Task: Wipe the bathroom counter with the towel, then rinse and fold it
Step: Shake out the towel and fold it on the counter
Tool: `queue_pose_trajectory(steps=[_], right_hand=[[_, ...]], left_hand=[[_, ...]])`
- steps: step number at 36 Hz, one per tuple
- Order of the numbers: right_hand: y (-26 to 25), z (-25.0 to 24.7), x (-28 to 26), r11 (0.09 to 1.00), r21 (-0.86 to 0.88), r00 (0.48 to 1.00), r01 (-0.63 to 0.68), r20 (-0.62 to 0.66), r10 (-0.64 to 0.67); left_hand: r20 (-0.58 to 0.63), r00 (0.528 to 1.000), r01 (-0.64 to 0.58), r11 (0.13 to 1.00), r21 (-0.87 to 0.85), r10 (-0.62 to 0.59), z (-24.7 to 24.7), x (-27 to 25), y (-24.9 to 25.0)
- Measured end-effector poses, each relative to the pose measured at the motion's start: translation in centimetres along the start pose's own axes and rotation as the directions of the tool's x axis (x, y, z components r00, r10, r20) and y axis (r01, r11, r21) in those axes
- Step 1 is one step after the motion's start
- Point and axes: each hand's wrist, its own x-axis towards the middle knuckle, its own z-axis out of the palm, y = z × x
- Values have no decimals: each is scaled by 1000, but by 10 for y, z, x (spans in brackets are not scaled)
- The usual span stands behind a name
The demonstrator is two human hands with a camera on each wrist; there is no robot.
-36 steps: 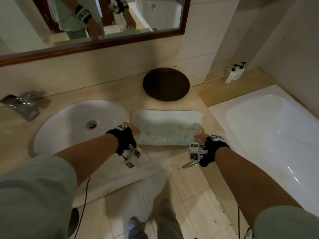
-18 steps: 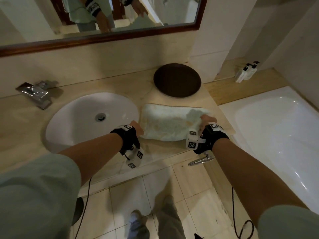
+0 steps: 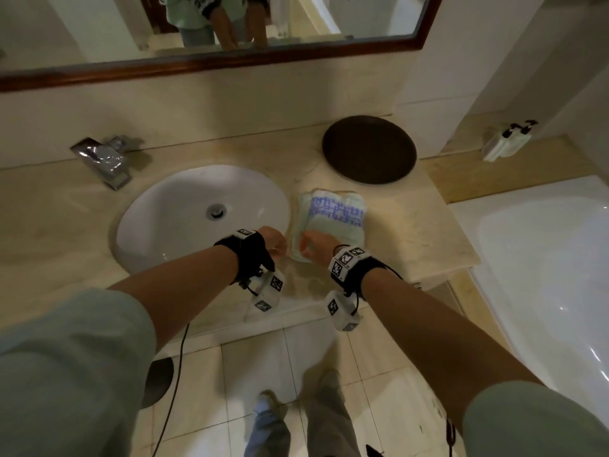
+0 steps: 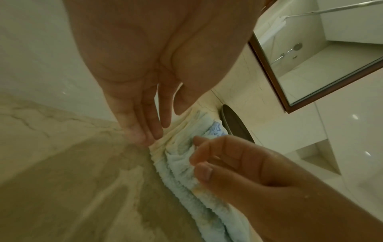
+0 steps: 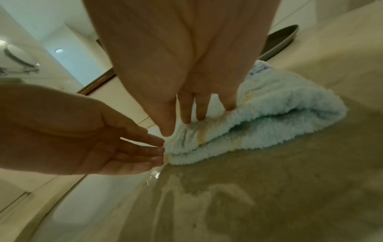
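1. Head view: the towel (image 3: 331,227) lies folded on the counter (image 3: 425,232), just right of the sink (image 3: 184,212) and just in front of the round dark tray (image 3: 369,149). It is pale, thick terry with a blue patterned band on its upper face and yellowish stains along its near edge.
2. Your right hand (image 3: 318,247) rests on the near left part of the towel. In the right wrist view its fingers (image 5: 204,108) point down, slightly spread and mostly straight, pressing into the upper fold; they are not curled around the cloth.
3. Your left hand (image 3: 272,240) sits just beside the towel's left edge, over the strip between the basin and the cloth. Its fingers (image 4: 145,127) are straight and close together, the tips touching the layered edge.
4. In the right wrist view the towel shows two fat, looped layers with a rounded fold at the right end.
5. The counter is beige veined stone, glossy, with wet streaks in front of the towel.
6. The sink is a white oval bowl with a metal drain; a chrome faucet (image 3: 103,161) stands behind its left side.
7. A wood-framed mirror (image 3: 230,65) hangs above; a white bathtub (image 3: 543,275) lies to the right, with pump bottles (image 3: 504,145) on the ledge behind it.
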Motion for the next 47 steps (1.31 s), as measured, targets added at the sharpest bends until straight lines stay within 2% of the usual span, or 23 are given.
queue_pose_trajectory(steps=[7,9,11,13,14,16,17,18,19,21,24,29,34,38,40,44,47], right_hand=[[20,0,-3,1000,-7,999,28,-20,-28],[30,-2,-4,1000,22,994,4,-110,-2],[41,-7,-6,989,129,963,-66,-250,97],[50,-15,-10,957,249,891,-147,-386,238],[57,-19,-15,933,315,864,-172,-407,297],[72,-23,-23,913,322,878,-251,-321,355],[81,-24,-26,911,274,901,-309,-224,372],[86,-26,-28,880,311,899,-360,-136,416],[89,-29,-29,800,438,881,-411,-38,473],[99,-32,-26,641,646,873,-415,83,481],[133,-23,-2,627,657,878,-418,116,464],[100,-40,-26,495,747,870,-443,226,438],[84,-60,-32,395,820,890,-414,273,366],[88,-74,-26,314,884,912,-348,241,333],[92,-84,-18,307,890,920,-338,244,306],[77,-124,-26,324,903,935,-281,180,306],[79,-148,-13,374,902,955,-216,115,273]], left_hand=[[-68,983,-150,954,259,173,9,0,3],[-81,983,-134,948,288,163,14,-2,6],[-110,985,-92,944,316,133,19,-4,9],[-127,986,-63,947,315,107,25,-4,11],[-129,987,-56,950,306,100,29,-6,12],[-132,987,-46,949,313,91,35,-6,15],[-135,987,-39,946,322,87,37,-6,16],[-139,987,-33,945,326,82,40,-5,17],[-140,987,-23,943,331,73,41,-6,18],[-135,989,-10,928,372,65,44,-5,20],[-118,992,-7,928,373,55,48,-4,23],[-103,994,20,917,399,23,53,-4,34],[-61,998,25,976,216,-13,56,-8,47],[-17,998,56,983,178,-54,49,-18,58],[-78,994,85,987,134,-75,45,-24,67],[-18,999,26,999,-27,-27,43,-28,89],[-59,998,-25,994,-105,18,43,-27,111]])
